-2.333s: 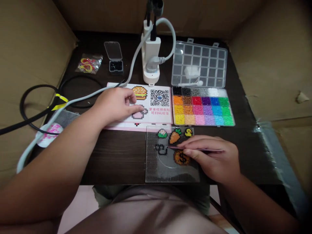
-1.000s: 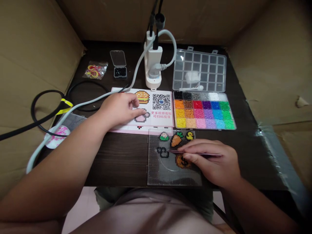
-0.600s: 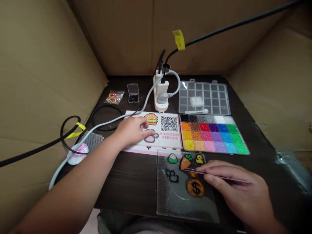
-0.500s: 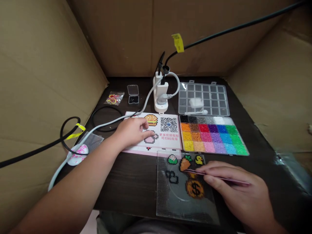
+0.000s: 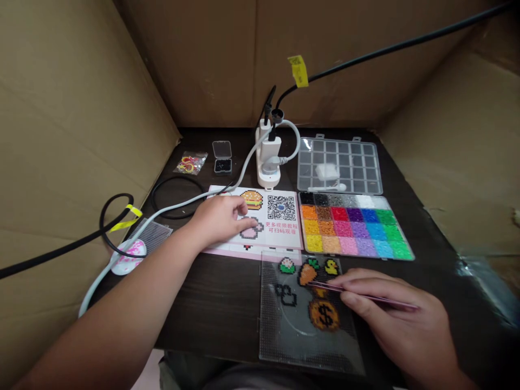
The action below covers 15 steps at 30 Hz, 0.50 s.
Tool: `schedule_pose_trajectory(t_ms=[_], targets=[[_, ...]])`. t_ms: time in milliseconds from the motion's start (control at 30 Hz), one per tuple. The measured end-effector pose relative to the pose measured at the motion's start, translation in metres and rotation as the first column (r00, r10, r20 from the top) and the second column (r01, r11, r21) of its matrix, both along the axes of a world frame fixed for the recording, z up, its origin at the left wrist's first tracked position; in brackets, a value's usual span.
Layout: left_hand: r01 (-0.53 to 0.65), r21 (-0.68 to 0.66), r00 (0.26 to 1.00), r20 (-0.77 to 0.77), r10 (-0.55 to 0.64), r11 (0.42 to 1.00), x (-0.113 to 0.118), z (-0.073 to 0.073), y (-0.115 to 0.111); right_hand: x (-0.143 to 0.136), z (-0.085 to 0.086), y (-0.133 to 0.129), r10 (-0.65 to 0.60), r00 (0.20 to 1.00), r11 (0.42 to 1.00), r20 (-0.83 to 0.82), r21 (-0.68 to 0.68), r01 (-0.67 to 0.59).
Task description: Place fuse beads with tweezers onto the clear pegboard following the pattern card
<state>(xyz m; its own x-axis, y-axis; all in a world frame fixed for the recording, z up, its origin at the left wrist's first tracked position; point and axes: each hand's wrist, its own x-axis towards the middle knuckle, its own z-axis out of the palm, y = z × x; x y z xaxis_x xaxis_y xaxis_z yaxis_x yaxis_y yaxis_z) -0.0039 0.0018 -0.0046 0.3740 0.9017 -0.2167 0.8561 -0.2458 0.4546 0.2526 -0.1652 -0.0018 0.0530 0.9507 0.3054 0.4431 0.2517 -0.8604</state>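
Between the thumb and fingers of my right hand [image 5: 400,311] is a pair of pink tweezers [image 5: 377,299]. Its tips reach over the clear pegboard [image 5: 284,336], by the lower edge of the orange bead carrot [image 5: 307,275]. Other bead figures on the pegboard are a yellow duck [image 5: 331,266], a green and pale pink figure [image 5: 287,265], a black outline [image 5: 286,296] and a round dollar coin [image 5: 324,315]. My left hand [image 5: 221,218] rests on the printed pattern sheet [image 5: 280,238], fingers apart beside the pink printed figure, holding nothing.
A sorted bead box [image 5: 353,225] lies behind the pegboard, its clear lid [image 5: 357,162] folded back. A power strip [image 5: 268,162] with cables stands at the back. A small box of black beads [image 5: 222,164], a bag [image 5: 190,162] and a white-pink disc [image 5: 129,258] are at left.
Almost nothing differs. The view has shifted very slightly; both hands and the tweezers keep their places over the sheet and pegboard.
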Motion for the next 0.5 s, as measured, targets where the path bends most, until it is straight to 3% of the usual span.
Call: schedule_pose_trajectory(t_ms=[500], targets=[[-0.020,-0.095,0.991,0.130,0.032,0.995,-0.0042,-0.0055,0.0021,0.0096,-0.0055,0.0007,-0.067,0.998,0.997,0.015,0.043,0.066]])
